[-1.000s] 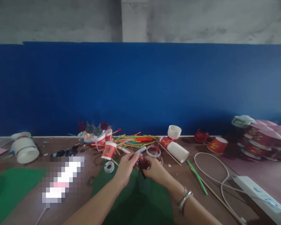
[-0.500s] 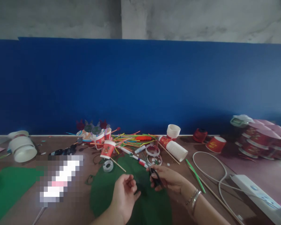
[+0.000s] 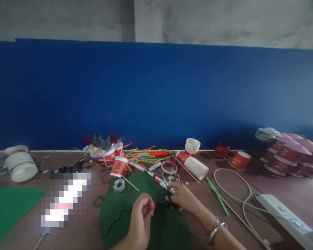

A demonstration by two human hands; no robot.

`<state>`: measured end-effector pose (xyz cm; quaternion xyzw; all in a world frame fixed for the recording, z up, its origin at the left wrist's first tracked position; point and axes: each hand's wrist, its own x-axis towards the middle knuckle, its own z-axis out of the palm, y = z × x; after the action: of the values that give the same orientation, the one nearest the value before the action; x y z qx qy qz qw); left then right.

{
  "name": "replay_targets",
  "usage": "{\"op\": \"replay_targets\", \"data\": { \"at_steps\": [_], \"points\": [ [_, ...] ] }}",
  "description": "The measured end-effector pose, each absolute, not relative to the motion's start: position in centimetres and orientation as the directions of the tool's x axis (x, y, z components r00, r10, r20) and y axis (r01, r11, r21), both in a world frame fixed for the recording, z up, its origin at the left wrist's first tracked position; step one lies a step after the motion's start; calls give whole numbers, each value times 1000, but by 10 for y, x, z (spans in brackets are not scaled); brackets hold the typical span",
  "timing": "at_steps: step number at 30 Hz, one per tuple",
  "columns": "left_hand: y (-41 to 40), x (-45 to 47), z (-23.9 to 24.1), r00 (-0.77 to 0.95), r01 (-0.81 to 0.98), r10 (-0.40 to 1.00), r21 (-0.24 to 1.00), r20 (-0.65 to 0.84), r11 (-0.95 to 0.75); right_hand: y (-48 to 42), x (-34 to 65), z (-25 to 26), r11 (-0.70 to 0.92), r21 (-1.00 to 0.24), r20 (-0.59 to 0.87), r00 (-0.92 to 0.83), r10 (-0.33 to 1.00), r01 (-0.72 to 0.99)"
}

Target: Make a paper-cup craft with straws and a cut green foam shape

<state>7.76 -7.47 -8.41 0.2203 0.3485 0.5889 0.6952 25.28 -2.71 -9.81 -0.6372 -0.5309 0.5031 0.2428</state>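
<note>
My right hand (image 3: 179, 197) grips black-handled scissors (image 3: 170, 200), their blades pointing up and away over the green sheet (image 3: 135, 187). Beside it on the left is my left hand (image 3: 142, 217), fingers curled inward and closed. Whatever those fingers hold, if anything, is hidden. A thin, dark, jagged line (image 3: 117, 219) shows on the green sheet left of my left hand, and a dark patch lies between the two hands; I cannot tell whether these are paper or shadow. Just beyond the scissors lies a white marker-like tube (image 3: 158, 180) with red and purple bands.
Decorated paper cups (image 3: 119, 166), a tape roll (image 3: 119, 185) and colourful sticks (image 3: 146, 155) lie at the back. Stacked white cups (image 3: 197, 167) lie right of centre. A white cable (image 3: 250, 189) and power strip (image 3: 284, 211) occupy the right. Another green sheet (image 3: 13, 208) is left.
My right hand has turned, with the scissors now partly hidden behind its fingers. My left hand's fingers have drawn closer together. The dark jagged line has appeared on the green sheet.
</note>
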Motion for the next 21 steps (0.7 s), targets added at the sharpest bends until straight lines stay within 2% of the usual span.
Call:
{"op": "replay_targets", "data": {
  "at_steps": [3, 6, 9, 10, 12, 14, 17, 21],
  "points": [
    [-75, 77, -81, 44, -656, 971, 726, -235, 205, -25, 247, -104, -266, -874, -299, -18, 954, 407],
    [-79, 78, -80, 51, -652, 957, 716, -285, 248, -29, 239, -99, -284, -912, -292, 18, 956, 296],
    [-86, 80, -87, 197, -588, 828, 613, -524, 528, -39, 231, -88, -341, -908, -350, 7, 937, 243],
    [-88, 80, -91, 276, -518, 738, 551, -616, 654, -43, 229, -85, -358, -907, -368, -3, 930, 224],
    [-93, 81, -100, 403, -355, 593, 479, -696, 803, -53, 224, -81, -377, -909, -391, -53, 919, 179],
    [-96, 81, -106, 451, -292, 582, 505, -677, 812, -63, 222, -78, -392, -910, -410, -153, 899, 136],
    [-99, 77, -105, 447, -308, 640, 564, -625, 766, -73, 226, -76, -437, -895, -440, -350, 827, 91],
    [-100, 71, -96, 386, -384, 648, 524, -657, 760, -76, 255, -72, -473, -874, -459, -517, 722, 114]
  ]
}}
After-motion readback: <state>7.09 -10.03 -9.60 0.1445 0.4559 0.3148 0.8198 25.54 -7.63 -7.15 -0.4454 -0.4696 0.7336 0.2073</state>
